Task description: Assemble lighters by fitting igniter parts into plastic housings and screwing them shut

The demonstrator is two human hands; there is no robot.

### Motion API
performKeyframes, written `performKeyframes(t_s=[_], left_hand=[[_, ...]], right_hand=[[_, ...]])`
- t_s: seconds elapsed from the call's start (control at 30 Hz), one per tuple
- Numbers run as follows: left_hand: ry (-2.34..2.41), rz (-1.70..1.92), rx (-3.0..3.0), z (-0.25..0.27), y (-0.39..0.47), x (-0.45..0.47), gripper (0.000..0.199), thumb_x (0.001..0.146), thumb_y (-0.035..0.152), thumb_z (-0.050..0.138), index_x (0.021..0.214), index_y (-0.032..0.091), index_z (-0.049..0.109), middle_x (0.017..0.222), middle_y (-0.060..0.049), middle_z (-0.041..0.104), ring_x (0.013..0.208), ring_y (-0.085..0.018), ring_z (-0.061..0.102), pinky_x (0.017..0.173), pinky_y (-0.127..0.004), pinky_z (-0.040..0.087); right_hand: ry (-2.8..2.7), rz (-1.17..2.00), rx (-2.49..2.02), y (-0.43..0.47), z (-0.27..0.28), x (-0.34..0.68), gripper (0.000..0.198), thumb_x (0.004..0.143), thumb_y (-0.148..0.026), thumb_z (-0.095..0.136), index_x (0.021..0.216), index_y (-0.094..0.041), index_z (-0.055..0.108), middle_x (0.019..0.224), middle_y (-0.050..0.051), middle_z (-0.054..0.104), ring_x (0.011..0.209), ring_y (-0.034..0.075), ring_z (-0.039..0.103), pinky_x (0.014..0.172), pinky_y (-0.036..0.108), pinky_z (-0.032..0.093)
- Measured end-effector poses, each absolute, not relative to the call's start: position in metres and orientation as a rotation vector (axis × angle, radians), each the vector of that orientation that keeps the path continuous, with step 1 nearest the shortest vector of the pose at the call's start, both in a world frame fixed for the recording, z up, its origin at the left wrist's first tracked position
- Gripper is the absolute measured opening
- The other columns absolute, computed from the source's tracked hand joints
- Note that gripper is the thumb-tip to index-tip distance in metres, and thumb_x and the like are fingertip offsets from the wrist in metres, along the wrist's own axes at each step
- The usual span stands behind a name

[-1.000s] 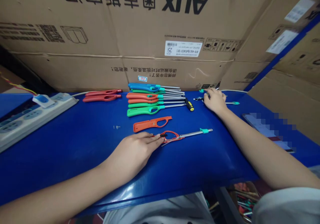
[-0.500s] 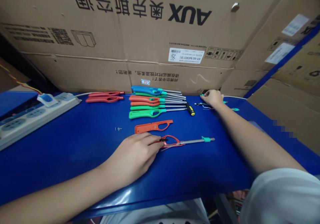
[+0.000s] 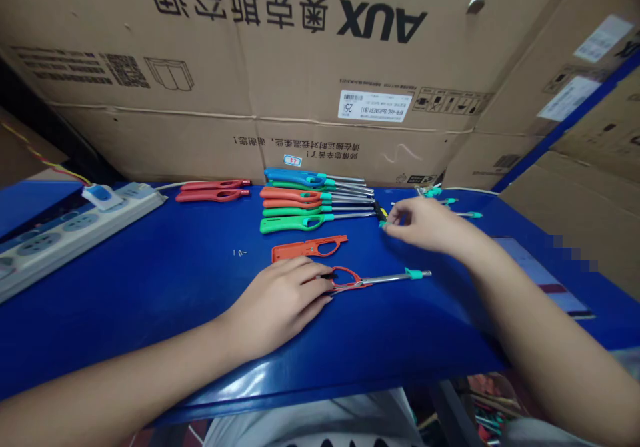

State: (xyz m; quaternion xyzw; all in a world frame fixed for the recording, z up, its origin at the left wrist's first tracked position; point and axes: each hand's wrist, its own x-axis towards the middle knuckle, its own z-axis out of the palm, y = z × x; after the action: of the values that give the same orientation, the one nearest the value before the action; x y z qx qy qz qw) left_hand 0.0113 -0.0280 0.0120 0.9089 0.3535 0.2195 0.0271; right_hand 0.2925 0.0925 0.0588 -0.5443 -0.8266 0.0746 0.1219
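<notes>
My left hand (image 3: 285, 304) rests over the near orange lighter housing (image 3: 356, 276), with its fingers closed on the grip end. From that housing a metal tube (image 3: 390, 278) points right, carrying a teal collar (image 3: 413, 274). Just behind lies a loose orange shell half (image 3: 295, 252), its inside facing up. My right hand (image 3: 425, 224) pinches a small teal piece (image 3: 383, 224) between thumb and finger, close to a black and yellow screwdriver (image 3: 381, 211). Several lighters (image 3: 300, 223) in green, orange and blue are lined up to its left.
Two red lighter shells (image 3: 215, 195) and a white power strip (image 3: 75, 224) are on the left. Small screws (image 3: 241, 253) lie left of the shell half. Teal-tipped parts (image 3: 447, 200) sit behind my right hand. A large cardboard box (image 3: 200, 127) walls off the back.
My right hand has come away from the teal-tipped parts, moving left and nearer with a small teal piece in its fingers. My left hand stays on the orange housing.
</notes>
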Motion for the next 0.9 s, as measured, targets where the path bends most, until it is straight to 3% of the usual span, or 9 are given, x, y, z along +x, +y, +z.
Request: performKeyframes(t_s=[0.23,0.33,0.47,0.77,0.9], left_hand=[[1.061,0.670,2.738,0.011,-0.026,0.011,0.017,0.102,0.026,0.055,0.112,0.022,0.068,0.120,-0.004,0.072,0.111,-0.022,0.067,0.095,-0.038,0.055],[1.091,0.641,2.648,0.012,-0.025,0.012,0.016,0.101,0.027,0.057,0.113,0.022,0.066,0.118,-0.004,0.072,0.111,-0.022,0.066,0.096,-0.039,0.054],[1.154,0.618,2.562,0.015,-0.025,0.013,0.017,0.101,0.028,0.055,0.112,0.022,0.065,0.114,-0.004,0.072,0.108,-0.021,0.066,0.094,-0.038,0.054],[1.197,0.710,2.644,0.018,-0.022,0.007,0.022,0.100,0.025,0.053,0.119,0.021,0.065,0.115,-0.004,0.074,0.108,-0.023,0.068,0.095,-0.039,0.054],[1.209,0.711,2.657,0.018,-0.020,0.006,0.024,0.100,0.025,0.054,0.120,0.021,0.066,0.117,-0.005,0.074,0.110,-0.024,0.068,0.097,-0.040,0.054]], right_hand=[[-2.533,0.461,-1.411,0.077,0.035,0.277,0.024,0.084,-0.043,0.071,0.083,-0.020,0.068,0.081,0.005,0.072,0.072,0.018,0.065,0.062,0.028,0.047],[-2.533,0.415,-1.112,0.086,0.033,0.288,0.016,0.094,-0.030,0.057,0.096,-0.019,0.069,0.096,0.007,0.070,0.085,0.019,0.065,0.076,0.032,0.051],[-2.690,0.396,-0.871,0.093,0.029,0.294,0.023,0.095,-0.017,0.052,0.112,-0.022,0.067,0.116,0.009,0.065,0.104,0.021,0.064,0.092,0.037,0.051],[-2.647,0.617,-0.868,0.093,0.013,0.281,0.020,0.097,-0.012,0.046,0.100,-0.017,0.066,0.101,0.008,0.070,0.093,0.019,0.064,0.087,0.033,0.051],[-2.618,0.410,-1.013,0.094,0.011,0.283,0.019,0.095,-0.018,0.052,0.108,-0.018,0.066,0.111,0.010,0.068,0.099,0.022,0.064,0.086,0.035,0.050]])
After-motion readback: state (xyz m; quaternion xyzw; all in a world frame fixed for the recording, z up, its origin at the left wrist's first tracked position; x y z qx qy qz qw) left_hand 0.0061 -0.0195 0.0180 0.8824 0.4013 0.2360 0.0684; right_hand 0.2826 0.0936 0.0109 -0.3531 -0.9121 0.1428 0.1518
